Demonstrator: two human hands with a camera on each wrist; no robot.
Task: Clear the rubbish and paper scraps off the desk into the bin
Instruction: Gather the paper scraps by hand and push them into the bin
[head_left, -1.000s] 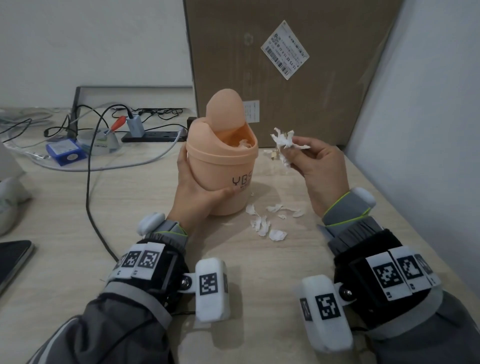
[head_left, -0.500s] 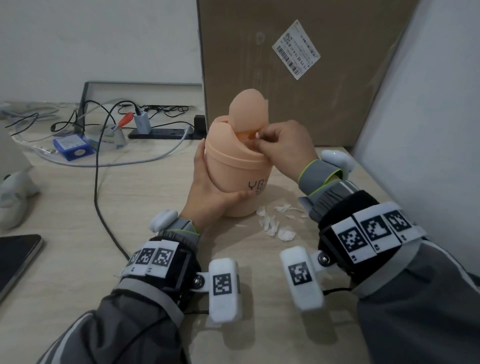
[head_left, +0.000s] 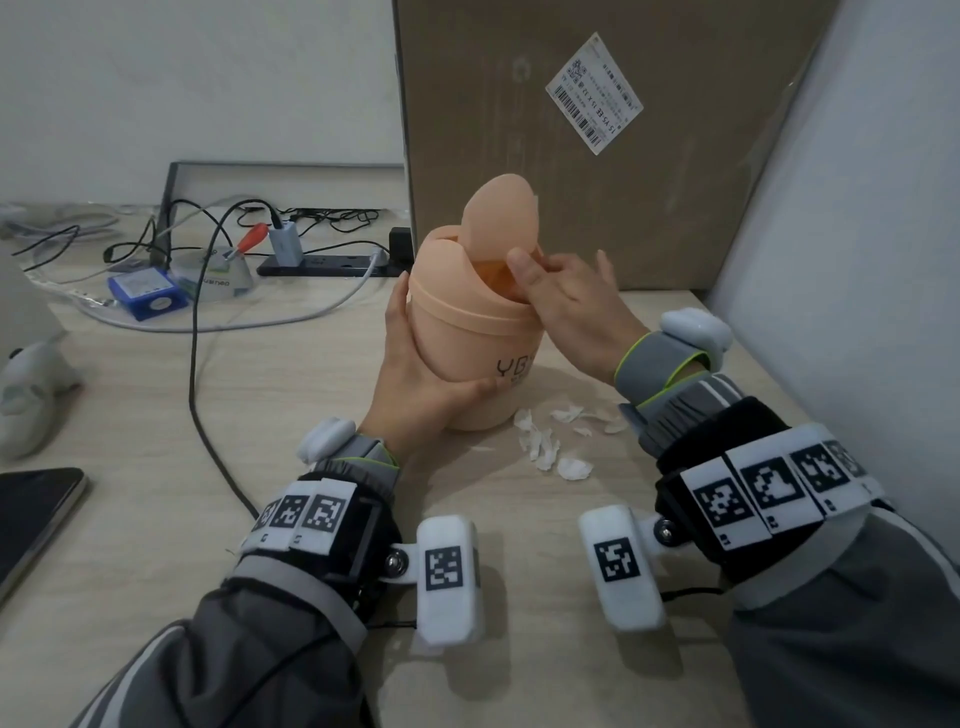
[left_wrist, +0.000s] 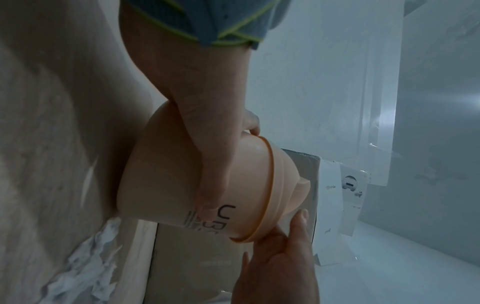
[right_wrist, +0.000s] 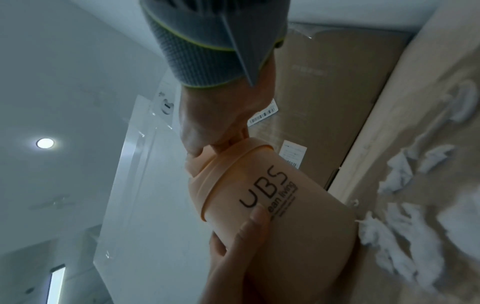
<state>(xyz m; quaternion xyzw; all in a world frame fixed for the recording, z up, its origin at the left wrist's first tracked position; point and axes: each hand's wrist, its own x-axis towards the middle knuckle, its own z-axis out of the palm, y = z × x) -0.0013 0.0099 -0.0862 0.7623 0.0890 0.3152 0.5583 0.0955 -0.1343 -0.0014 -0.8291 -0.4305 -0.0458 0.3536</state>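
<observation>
left hand (head_left: 415, 384) grips the bin (head_left: 467, 332) on the counter (head_left: 156, 441); right hand (head_left: 566, 306), fingers relaxed and empty, at its opening; paper scraps (head_left: 545, 441) near right.

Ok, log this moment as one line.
left hand grips bin | right hand at bin's opening | paper scraps on desk

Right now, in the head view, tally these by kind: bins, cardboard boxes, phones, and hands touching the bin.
Bin: 1
Cardboard box: 1
Phone: 1
Hands on the bin: 2 (left hand, right hand)
Total: 5
</observation>
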